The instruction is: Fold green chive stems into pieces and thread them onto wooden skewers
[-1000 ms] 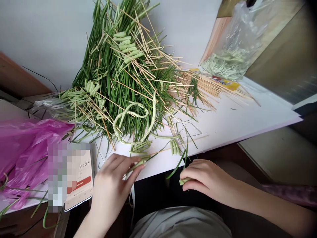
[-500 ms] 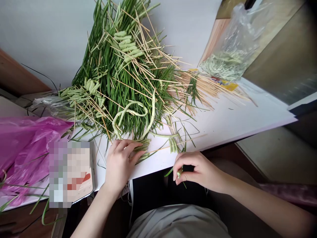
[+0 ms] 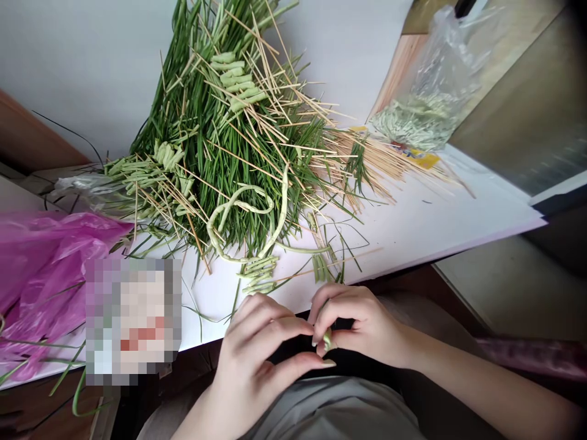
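Note:
Pinched in my right hand (image 3: 362,321), just over my lap, is a short pale-green piece of bean (image 3: 327,339); most of it is hidden by the fingers. My left hand (image 3: 266,348) is beside it, thumb and forefinger apart, with nothing visible between them. Above my left hand, a small row of cut bean pieces (image 3: 259,274) lies at the table's edge. Another few pieces (image 3: 320,267) sit to the right with a thin wooden skewer (image 3: 353,255). A long pale bean (image 3: 285,208) curls over the pile of green garlic chives (image 3: 243,165).
Loose skewers (image 3: 394,162) spread over the white table (image 3: 440,214). A clear plastic bag (image 3: 426,110) with pale-green pieces stands at the back right. At the left are a pink plastic bag (image 3: 59,263) and a blurred-out device (image 3: 142,305).
My left hand has left the row of bean pieces and moved down and right to my right hand. The row is now uncovered. My right hand still pinches its piece, slightly lower.

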`<control>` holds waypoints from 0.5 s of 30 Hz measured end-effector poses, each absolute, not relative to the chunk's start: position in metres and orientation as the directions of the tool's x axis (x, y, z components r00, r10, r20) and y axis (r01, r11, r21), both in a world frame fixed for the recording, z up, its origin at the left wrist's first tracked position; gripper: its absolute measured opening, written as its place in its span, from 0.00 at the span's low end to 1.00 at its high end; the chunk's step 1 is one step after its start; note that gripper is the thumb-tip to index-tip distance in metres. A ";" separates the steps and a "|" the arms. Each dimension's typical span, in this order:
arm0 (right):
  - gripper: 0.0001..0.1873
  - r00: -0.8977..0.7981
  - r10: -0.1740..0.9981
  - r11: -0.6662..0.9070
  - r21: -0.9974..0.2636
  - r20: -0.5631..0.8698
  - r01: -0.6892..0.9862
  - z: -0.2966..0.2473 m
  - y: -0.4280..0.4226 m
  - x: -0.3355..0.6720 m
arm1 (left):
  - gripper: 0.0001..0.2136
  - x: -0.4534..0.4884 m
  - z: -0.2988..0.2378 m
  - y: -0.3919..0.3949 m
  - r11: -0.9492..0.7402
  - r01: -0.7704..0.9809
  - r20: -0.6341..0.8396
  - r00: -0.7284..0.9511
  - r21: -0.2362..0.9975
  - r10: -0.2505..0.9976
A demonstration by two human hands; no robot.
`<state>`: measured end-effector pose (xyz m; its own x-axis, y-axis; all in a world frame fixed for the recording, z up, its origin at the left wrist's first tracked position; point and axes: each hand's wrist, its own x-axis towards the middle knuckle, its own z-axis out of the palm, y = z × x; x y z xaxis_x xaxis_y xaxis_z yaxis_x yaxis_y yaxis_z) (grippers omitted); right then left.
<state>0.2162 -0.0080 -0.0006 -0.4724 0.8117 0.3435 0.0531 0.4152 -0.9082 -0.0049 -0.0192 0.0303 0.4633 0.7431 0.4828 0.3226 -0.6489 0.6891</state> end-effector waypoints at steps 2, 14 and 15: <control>0.09 -0.447 0.839 0.404 -0.905 0.309 0.134 -0.001 -0.011 0.213 | 0.11 -0.001 0.027 -0.022 -0.663 0.349 0.487 0.472 0.662 0.735; 0.22 -0.515 0.845 0.394 -0.818 0.143 0.420 0.006 -0.009 0.215 | 0.05 0.000 0.016 -0.018 -0.553 0.390 0.371 0.452 0.736 0.811; 0.19 -0.532 0.840 0.374 -0.825 0.108 0.423 0.008 -0.008 0.217 | 0.05 -0.001 0.015 -0.018 -0.544 0.381 0.370 0.440 0.748 0.818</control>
